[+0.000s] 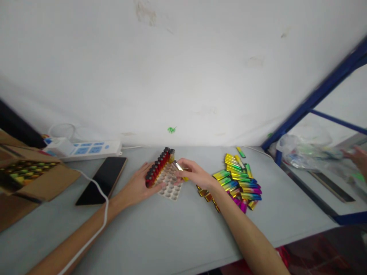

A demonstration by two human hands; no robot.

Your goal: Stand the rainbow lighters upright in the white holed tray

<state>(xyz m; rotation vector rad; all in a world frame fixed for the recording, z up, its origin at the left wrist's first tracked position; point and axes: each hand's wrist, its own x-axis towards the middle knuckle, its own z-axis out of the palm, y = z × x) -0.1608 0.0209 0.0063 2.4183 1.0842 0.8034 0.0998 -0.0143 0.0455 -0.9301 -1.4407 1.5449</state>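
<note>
A white tray (172,191) with rows of round holes lies on the grey table in front of me. Along its left edge stands a row of upright red-and-gold lighters (156,168) with dark tops, and one gold lighter (171,156) with a silvery top is at the far end. My left hand (142,183) is around the tray's near left side, thumb over the tray and fingers beside the row. Above the tray's right side, my right hand (192,173) pinches a tilted lighter (178,166) with a silver end and yellow body.
Right of the tray lies a pile of shiny multicoloured lighters (237,179). At left are a dark phone (101,181), a power strip (91,149), a white cable (106,210) and an open cardboard box (63,179). A blue metal frame (304,107) and another person's hand (358,158) are at right.
</note>
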